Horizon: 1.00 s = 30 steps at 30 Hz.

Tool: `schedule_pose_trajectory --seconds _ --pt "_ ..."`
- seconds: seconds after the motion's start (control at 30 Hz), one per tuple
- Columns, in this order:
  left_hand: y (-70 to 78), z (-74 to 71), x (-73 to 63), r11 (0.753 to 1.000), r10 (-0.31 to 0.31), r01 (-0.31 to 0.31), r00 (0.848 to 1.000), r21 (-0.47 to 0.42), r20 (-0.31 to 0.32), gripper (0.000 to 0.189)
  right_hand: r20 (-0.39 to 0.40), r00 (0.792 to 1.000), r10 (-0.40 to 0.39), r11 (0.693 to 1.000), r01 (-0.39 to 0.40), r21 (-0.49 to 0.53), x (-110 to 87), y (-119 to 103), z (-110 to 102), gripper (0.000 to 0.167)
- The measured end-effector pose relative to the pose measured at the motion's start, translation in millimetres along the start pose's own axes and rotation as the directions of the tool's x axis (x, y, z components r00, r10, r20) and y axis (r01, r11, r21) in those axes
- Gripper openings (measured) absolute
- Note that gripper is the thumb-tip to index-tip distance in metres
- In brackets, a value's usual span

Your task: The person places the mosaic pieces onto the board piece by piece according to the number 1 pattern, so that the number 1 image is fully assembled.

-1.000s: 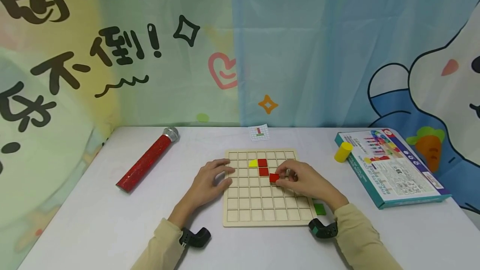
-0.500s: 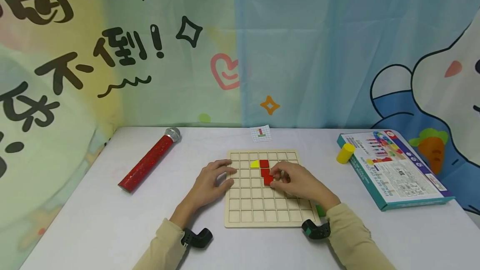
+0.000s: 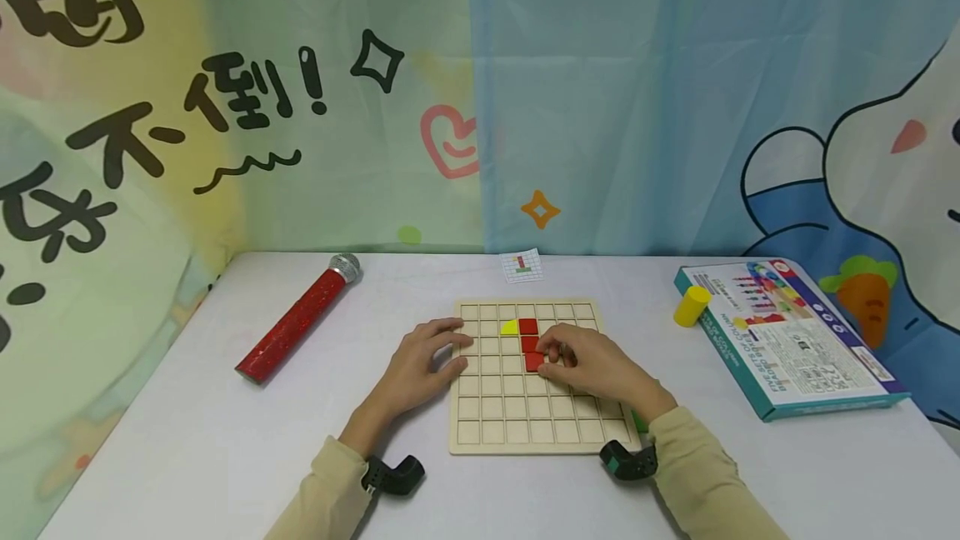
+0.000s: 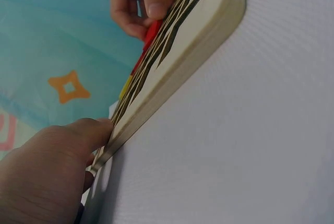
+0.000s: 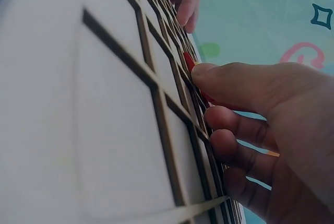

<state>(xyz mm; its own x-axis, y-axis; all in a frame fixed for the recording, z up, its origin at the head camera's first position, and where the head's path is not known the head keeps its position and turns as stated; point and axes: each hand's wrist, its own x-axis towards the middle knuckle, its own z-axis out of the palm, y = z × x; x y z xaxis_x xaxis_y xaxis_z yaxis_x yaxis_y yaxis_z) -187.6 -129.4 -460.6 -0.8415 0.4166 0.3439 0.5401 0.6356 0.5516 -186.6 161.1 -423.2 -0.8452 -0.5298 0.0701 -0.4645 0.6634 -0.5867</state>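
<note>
A pale wooden grid board point(image 3: 491, 411) lies on the table. Three red square tiles form a column on it, with a yellow tile point(image 3: 509, 327) left of the top one. My right hand point(image 3: 596, 363) has thumb and forefinger at the right side of the lowest red tile point(image 3: 532, 362), pinching it at its cell. In the right wrist view the thumb point(image 5: 229, 80) covers most of the red. My left hand point(image 3: 414, 369) rests its fingertips and thumb along the board's left edge, fingers loosely extended. The left wrist view shows the left thumb point(image 4: 94, 130) touching that edge.
A green tile point(image 3: 640, 422) peeks out under the right forearm. Behind the board lies a small pattern card point(image 3: 521, 266). A red microphone-like tube point(image 3: 296, 323) is at left. At right, a yellow cylinder point(image 3: 692, 307) stands against a teal-edged game box point(image 3: 787, 336).
My right hand has moved left with the red tile, bringing it beneath the other two red ones and settling it into line. My left hand has stayed at the board's edge.
</note>
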Motion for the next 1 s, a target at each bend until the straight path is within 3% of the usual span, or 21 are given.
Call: schedule_pose_trajectory --seconds 1.0 --pt "0.7 -0.2 0.2 1.0 -0.008 0.008 1.0 -0.006 0.006 0.027 -0.007 1.0 0.004 1.0 -0.004 -0.008 -0.4 -1.2 1.1 0.022"
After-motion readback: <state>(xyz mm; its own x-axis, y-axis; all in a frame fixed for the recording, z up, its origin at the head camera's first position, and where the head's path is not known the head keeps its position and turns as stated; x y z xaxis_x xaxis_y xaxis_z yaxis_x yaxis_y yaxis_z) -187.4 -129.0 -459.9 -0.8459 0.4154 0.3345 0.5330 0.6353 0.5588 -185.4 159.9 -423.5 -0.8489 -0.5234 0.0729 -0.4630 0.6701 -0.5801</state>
